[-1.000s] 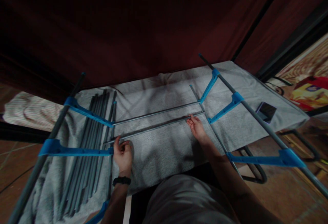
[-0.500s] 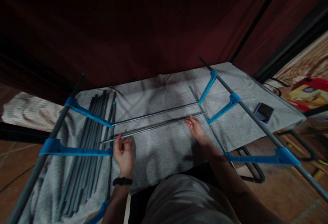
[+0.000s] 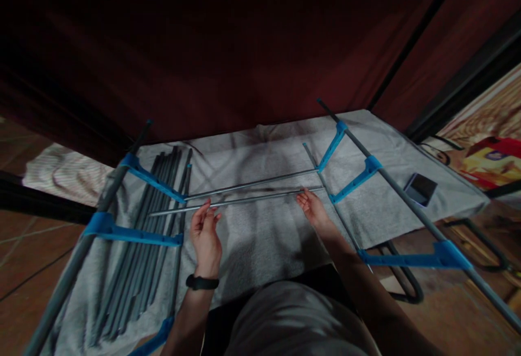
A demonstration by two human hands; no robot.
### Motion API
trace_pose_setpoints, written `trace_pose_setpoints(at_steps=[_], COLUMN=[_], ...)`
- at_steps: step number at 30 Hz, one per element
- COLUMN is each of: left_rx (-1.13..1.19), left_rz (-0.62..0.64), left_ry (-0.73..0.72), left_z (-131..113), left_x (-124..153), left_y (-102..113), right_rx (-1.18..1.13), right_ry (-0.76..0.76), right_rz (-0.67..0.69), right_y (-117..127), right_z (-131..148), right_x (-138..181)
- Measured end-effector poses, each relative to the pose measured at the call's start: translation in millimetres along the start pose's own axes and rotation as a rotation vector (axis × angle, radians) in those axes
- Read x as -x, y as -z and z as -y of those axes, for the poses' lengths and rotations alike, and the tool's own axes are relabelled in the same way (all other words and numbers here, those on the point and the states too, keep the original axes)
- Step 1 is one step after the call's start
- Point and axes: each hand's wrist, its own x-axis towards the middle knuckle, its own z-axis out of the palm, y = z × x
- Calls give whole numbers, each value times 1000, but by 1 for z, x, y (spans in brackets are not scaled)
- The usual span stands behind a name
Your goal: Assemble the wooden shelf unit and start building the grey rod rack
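Note:
A thin grey rod point(image 3: 252, 199) lies crosswise just over the grey cloth point(image 3: 260, 242). My left hand point(image 3: 205, 234) pinches it with the fingertips near its left part. My right hand point(image 3: 314, 208) holds its right end with the fingertips. The rod's left tip reaches past the blue bracket point(image 3: 152, 178) on the left frame tube point(image 3: 81, 255). Just behind it, a second rod point(image 3: 252, 183) spans from that bracket to a blue bracket point(image 3: 331, 145) on the right frame tube point(image 3: 407, 199). A black band sits on my left wrist.
A bundle of several grey rods point(image 3: 148, 242) lies on the cloth at the left. More blue brackets point(image 3: 130, 234) point(image 3: 358, 178) point(image 3: 411, 260) jut inward from both tubes. A dark phone point(image 3: 421, 188) rests at the cloth's right end. A dark red curtain hangs behind.
The held rod has slid to the left, its left tip now past the left bracket. My left hand moved up and to the right along it; my right hand stayed at the right end.

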Motion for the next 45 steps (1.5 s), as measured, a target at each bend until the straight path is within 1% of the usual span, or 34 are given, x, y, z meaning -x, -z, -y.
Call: trace_pose_setpoints(at_steps=[3, 6, 8, 13, 18, 20, 22, 24, 25, 28, 30, 34, 40, 42, 45], left_rx=[76, 120, 120, 97, 56, 24, -12, -47, -64, -78, -66, -47, -81, -115, -167], left_rz=[14, 29, 62, 237, 429, 485, 510, 515, 514, 501, 488, 449, 398, 385, 406], left_ry=[16, -13, -36, -29, -39, -65, -108, -156, -176, -216, -244, -306, -423, -449, -478], left_z=[-11, -20, -24, -26, -23, -24, -29, -34, -37, -47, -54, -70, -95, -99, -100], left_x=[2, 5, 8, 19, 38, 45, 48, 46, 44, 35, 29, 20, 14, 14, 14], left_y=[-11, -26, -37, -68, -95, -103, -109, -112, -113, -111, -109, -107, -108, -107, -105], right_rx=[-50, -100, -122, -116, -115, -93, -48, -5, 8, 38, 66, 136, 243, 238, 236], right_ry=[-54, -92, -102, -143, -177, -178, -198, -249, -285, -380, -399, -348, -298, -290, -274], right_rz=[-27, -3, 11, 24, 56, 115, 214, 300, 320, 314, 299, 284, 332, 332, 324], right_y=[-5, -12, -16, -26, -35, -37, -39, -39, -39, -38, -37, -36, -32, -31, -33], right_z=[1, -4, -10, -23, -25, -25, -26, -27, -28, -29, -30, -31, -31, -30, -28], right_x=[4, 11, 16, 27, 31, 33, 35, 39, 41, 45, 46, 49, 50, 50, 51])
